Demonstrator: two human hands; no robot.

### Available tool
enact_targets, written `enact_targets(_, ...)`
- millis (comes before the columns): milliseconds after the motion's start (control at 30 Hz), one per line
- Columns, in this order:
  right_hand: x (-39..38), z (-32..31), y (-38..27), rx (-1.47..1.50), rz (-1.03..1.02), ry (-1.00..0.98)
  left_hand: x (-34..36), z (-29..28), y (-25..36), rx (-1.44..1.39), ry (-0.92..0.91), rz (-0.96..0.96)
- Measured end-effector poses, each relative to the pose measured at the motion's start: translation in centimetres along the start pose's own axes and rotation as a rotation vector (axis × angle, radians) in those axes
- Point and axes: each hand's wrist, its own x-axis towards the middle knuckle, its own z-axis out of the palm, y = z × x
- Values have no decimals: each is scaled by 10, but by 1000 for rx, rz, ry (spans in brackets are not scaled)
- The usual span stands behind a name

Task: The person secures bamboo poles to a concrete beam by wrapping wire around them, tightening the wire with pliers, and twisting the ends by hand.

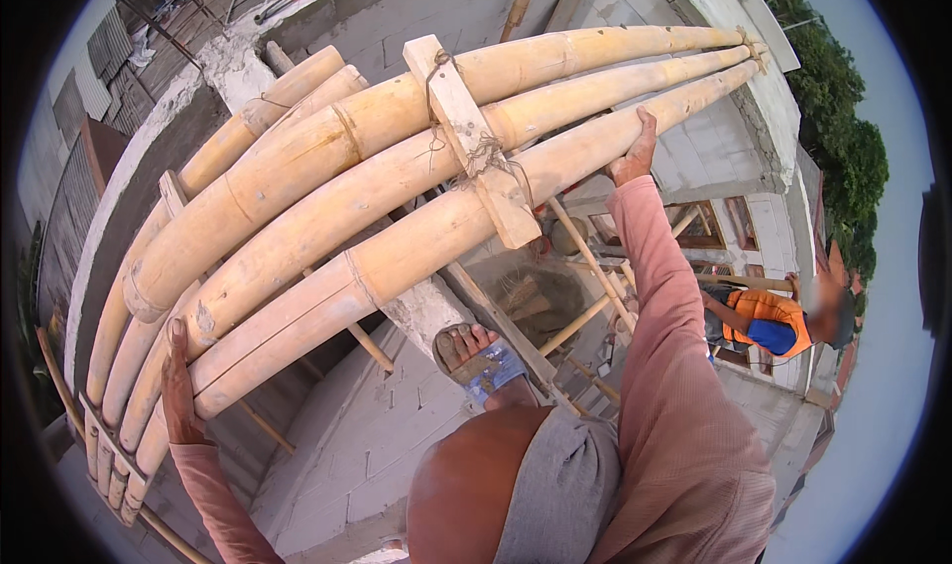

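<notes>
Three bamboo poles are lying side by side in front of the person: a far pole (297, 168), a middle pole (327, 222) and a near pole (327, 301). Each is showing a smooth, round, tan surface with raised ring joints. One flat, pale wooden board (458, 113) is crossing all three; thin, dark, twisted wire (483, 158) is wrapping the joint. The right hand (632, 155) is gripping the near pole from its lower side, its fingers partly hidden. The left hand (178, 391) is pressing against the near pole's left end; whether it is closing around the pole, one cannot tell. Further bamboo poles (213, 163) are lying beneath on the left, overlap hiding their count. One sandalled foot (476, 361) is resting below the near pole. One co-worker (773, 318) in an orange vest is standing at right.
</notes>
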Motion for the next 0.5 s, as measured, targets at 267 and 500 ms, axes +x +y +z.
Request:
enact_targets(267,-120,12,-1,-13,25,-120,-127,-104,-50,-233,184,13)
enact_targets(500,-103,113,53,-24,134,-125,-135,-120,-57,-325,196,-5)
